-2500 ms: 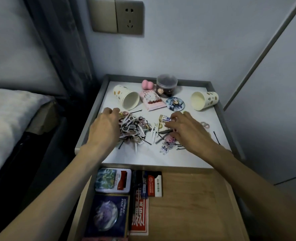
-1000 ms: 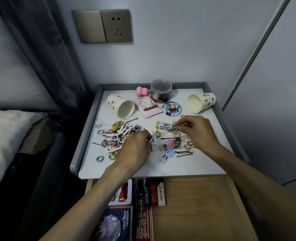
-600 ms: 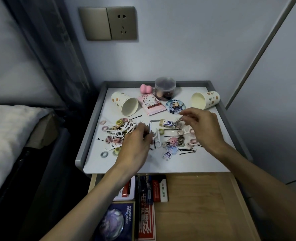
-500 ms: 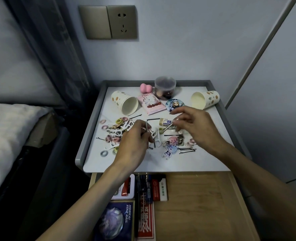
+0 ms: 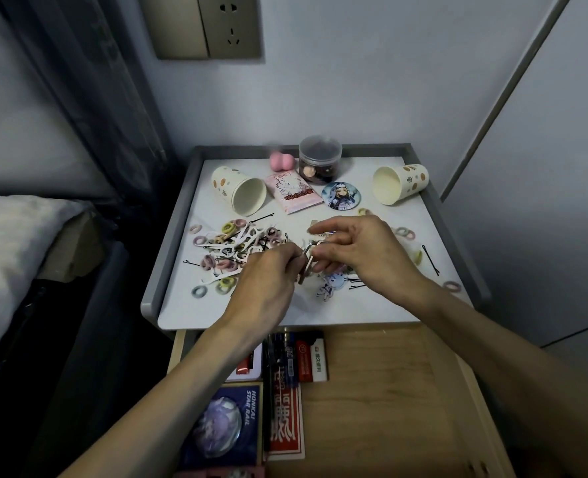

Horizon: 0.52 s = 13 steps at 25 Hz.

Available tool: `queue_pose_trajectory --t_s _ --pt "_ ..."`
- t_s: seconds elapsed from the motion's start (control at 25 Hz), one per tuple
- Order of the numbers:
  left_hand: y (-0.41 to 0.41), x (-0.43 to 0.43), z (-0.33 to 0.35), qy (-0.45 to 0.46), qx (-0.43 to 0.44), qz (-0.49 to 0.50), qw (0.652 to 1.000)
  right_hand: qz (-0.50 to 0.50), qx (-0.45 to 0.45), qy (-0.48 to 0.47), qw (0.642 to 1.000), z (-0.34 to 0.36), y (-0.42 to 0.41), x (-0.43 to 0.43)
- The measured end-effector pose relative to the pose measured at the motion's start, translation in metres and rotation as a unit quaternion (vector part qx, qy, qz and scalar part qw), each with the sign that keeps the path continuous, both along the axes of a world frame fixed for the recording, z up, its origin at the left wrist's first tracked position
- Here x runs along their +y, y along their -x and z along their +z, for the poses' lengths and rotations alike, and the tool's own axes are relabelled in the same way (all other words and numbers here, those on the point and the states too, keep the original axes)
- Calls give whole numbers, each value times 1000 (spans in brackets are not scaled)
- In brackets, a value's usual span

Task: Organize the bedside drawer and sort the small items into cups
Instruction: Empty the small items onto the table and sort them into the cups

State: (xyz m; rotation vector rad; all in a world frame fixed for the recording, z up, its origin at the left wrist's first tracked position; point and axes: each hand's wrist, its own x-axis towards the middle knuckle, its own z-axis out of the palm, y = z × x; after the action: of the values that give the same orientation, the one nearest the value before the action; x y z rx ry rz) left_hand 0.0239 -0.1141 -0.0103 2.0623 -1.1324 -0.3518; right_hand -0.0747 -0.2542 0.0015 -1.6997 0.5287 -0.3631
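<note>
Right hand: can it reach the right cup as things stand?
Probably yes. The right cup lies on its side just beyond the right hand, only flat hair ties between, though it and the left hand pinch small items.

Paper, wood, smooth white top
A matt paper cup [image 5: 239, 194] is lying on the smooth counter [image 5: 320, 312]; the drawer [image 5: 382, 391] is showing bare wood.

Bare left forearm [image 5: 182, 391] and bare right forearm [image 5: 509, 367] — slender, uncovered right to the edge of view.
</note>
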Motion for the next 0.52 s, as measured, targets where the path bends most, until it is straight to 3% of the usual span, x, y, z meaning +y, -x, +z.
queue_pose_trajectory --t_s 0.12,0.24,0.36,0.52 --pt "4 -2 -1 24 138 -22 990 -32 1 52 998 -3 1 3" --pt "10 -4 1 59 307 -30 949 -12 28 303 952 -8 7 4" --pt "11 -3 5 62 355 -45 932 11 33 433 901 -8 9 8" --pt "8 -1 9 57 383 -40 921 4 57 459 887 -8 8 2"
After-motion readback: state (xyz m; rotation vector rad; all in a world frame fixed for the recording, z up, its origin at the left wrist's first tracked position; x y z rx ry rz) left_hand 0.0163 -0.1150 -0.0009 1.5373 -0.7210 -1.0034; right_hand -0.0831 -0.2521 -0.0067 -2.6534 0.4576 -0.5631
